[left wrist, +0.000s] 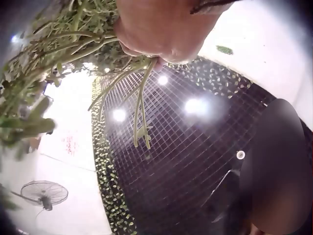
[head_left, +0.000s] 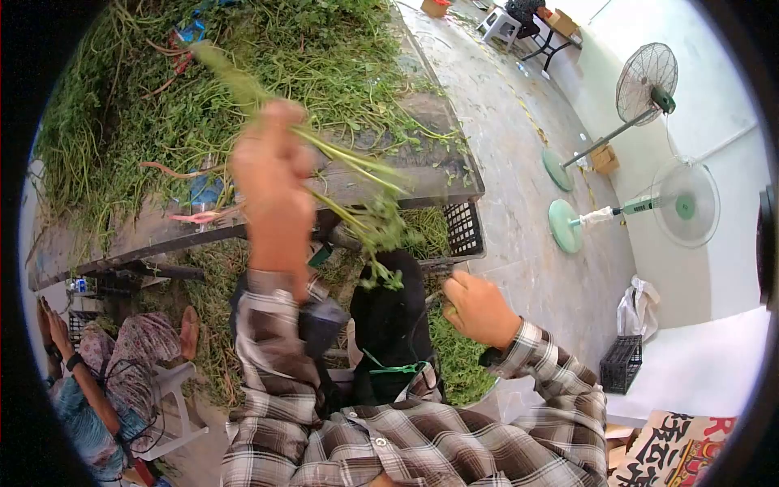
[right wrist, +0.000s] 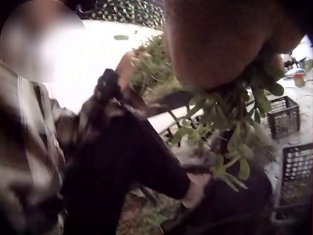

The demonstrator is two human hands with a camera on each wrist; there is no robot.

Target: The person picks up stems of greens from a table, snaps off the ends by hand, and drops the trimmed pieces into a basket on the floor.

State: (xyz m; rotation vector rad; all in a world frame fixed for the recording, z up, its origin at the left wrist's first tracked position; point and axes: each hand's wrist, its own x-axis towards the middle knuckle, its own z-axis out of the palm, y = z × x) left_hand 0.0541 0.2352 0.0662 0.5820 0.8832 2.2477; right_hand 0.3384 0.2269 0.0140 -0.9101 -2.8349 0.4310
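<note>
The left hand (head_left: 272, 174) is raised above the near edge of the wooden table, fingers curled round a bunch of long green leafy stems (head_left: 357, 191) whose cut ends poke out below the fist in the left wrist view (left wrist: 142, 122) and whose leafy tips trail both up-left and down-right of the hand. The right hand (head_left: 479, 308) sits lower, near the person's lap and well apart from the left, its fingers curled; the right wrist view shows sprigs of small green leaves (right wrist: 234, 132) bunched against it, so it appears to pinch them, though the grip itself is hidden. The weathered wooden table (head_left: 430, 174) is heaped with loose green cuttings (head_left: 243, 65) almost to its edge, leaving only a narrow bare strip along the near and right sides. Under that edge stands a black plastic lattice crate (head_left: 464, 227), with more greens spilled on the ground around it. To the right the pale concrete floor (head_left: 519, 162) lies open as far as two pedestal fans with green bases (head_left: 633, 211) near the white wall. A seated person in patterned clothes (head_left: 105, 381) crowds the lower left.
</note>
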